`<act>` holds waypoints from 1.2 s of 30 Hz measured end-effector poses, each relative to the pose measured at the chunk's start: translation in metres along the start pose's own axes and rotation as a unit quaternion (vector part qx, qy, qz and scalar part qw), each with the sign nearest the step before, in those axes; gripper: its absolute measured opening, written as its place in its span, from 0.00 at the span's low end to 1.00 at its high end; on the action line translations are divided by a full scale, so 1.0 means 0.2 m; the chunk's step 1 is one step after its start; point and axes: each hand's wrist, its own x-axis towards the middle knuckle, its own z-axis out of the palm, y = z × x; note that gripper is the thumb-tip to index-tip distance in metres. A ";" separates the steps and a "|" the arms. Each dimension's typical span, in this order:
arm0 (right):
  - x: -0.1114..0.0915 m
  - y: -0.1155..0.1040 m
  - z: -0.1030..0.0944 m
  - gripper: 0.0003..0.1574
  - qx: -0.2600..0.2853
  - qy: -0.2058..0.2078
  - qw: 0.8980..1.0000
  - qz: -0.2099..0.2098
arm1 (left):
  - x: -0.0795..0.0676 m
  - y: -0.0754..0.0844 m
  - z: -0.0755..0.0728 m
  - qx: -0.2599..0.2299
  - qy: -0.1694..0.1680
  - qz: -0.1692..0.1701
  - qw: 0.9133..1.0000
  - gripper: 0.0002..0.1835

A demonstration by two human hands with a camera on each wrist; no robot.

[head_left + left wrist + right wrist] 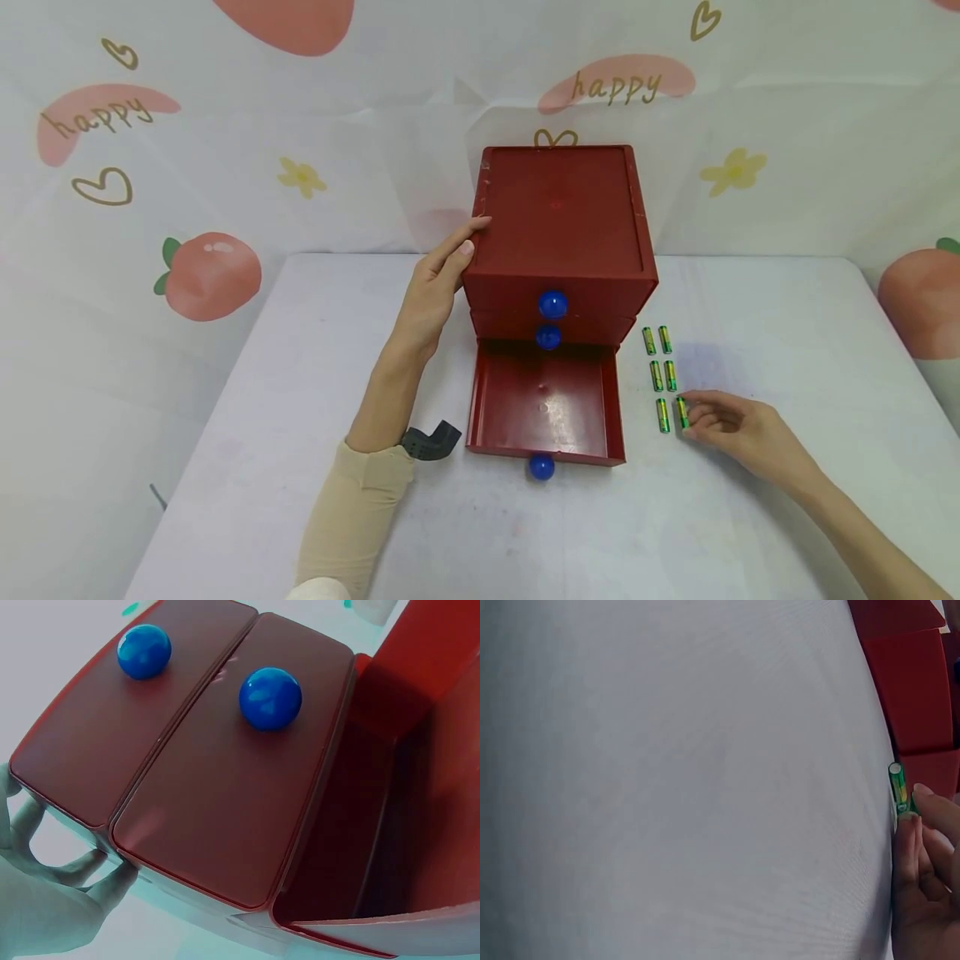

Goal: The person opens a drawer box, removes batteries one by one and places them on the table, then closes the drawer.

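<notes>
A red drawer cabinet (558, 212) with blue ball knobs stands on the table, its bottom drawer (540, 408) pulled out with nothing inside. My left hand (438, 275) rests against the cabinet's left side, fingers at the top edge. In the left wrist view, those fingers (75, 870) touch the side beside two closed drawer fronts (217, 765). To the drawer's right, several green-and-yellow batteries (657, 376) lie in two columns. My right hand (738, 421) pinches the nearest right-hand battery (682, 412) between thumb and fingertips. Its fingers partly hide that battery in the right wrist view.
The white table (315, 500) meets a patterned cloth (375, 125) behind the cabinet. A dark strap piece (431, 440) juts from the left wrist, close to the drawer's left wall. The open drawer's knob (542, 467) sticks out toward the table's front.
</notes>
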 end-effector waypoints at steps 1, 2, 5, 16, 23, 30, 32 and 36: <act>0.00 0.00 0.00 0.27 -0.007 0.002 1.000 -0.001 | 0.00 0.00 0.00 -0.001 0.000 0.000 1.000 0.21; 0.00 0.00 0.00 0.26 -0.015 0.004 1.000 -0.004 | 0.00 0.00 0.00 -0.002 -0.001 0.000 1.000 0.21; 0.01 0.00 0.01 0.26 -0.039 0.007 0.999 -0.007 | 0.00 0.00 0.00 -0.003 -0.002 0.000 1.000 0.21; 0.00 -0.02 0.03 0.25 -0.104 0.031 0.994 -0.003 | -0.01 0.00 0.01 -0.013 -0.004 -0.006 1.000 0.21; 0.01 -0.02 0.03 0.26 -0.111 0.029 0.993 -0.008 | -0.01 0.00 0.00 -0.008 -0.003 -0.005 1.000 0.21; 0.01 -0.01 0.03 0.26 -0.086 0.019 0.996 -0.009 | 0.00 -0.01 0.00 -0.007 -0.003 -0.001 1.000 0.21; 0.01 0.00 0.02 0.26 -0.067 0.020 0.997 -0.011 | 0.00 -0.01 0.00 -0.006 -0.003 0.001 1.000 0.21; -0.01 0.00 0.02 0.25 -0.036 0.023 0.999 -0.013 | 0.00 -0.01 -0.01 -0.009 -0.003 0.003 1.000 0.21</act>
